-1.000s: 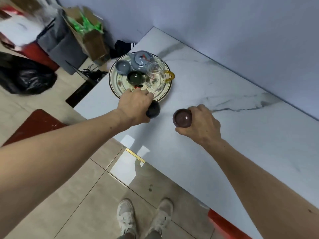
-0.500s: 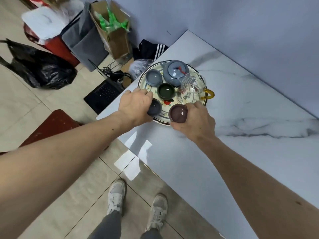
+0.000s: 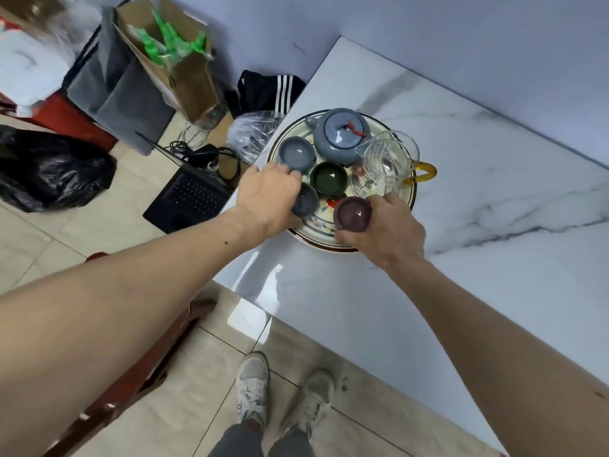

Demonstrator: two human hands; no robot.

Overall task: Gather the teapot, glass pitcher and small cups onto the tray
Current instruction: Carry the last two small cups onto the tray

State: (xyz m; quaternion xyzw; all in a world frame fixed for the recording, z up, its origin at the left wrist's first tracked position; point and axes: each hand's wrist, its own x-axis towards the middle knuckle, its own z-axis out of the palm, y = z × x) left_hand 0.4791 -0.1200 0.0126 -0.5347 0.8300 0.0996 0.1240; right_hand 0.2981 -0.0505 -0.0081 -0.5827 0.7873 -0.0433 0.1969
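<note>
Beside the worktop (image 3: 461, 199), on the tiled floor (image 3: 99, 239), lie an open laptop (image 3: 188, 199) with cables, a clear plastic bag (image 3: 253, 133), a black striped garment (image 3: 273, 90), a cardboard box (image 3: 174, 64) holding green items, a grey bag (image 3: 112, 94) and a black refuse sack (image 3: 49, 166). A red-brown chair (image 3: 131, 374) stands under the left forearm. None of these lies between the hands and the tray.

The worktop is glossy white marble-pattern with grey veining, set against a plain pale blue-grey wall (image 3: 428, 34). The person's two light shoes (image 3: 253, 387) show below its edge.

Count on the round patterned tray (image 3: 316, 225), near the worktop's corner: one blue-grey teapot (image 3: 341, 135) at the far side; one glass pitcher (image 3: 385, 159) with an amber handle, touching the teapot's right; four small cups. The light blue cup (image 3: 296, 153) and dark green cup (image 3: 329, 178) stand free. The left hand (image 3: 267, 196) is closed around the dark grey cup (image 3: 306, 199) at the tray's left. The right hand (image 3: 385, 229) is closed around the maroon cup (image 3: 352, 214) over the tray's near rim; whether either cup rests on the tray cannot be told.
</note>
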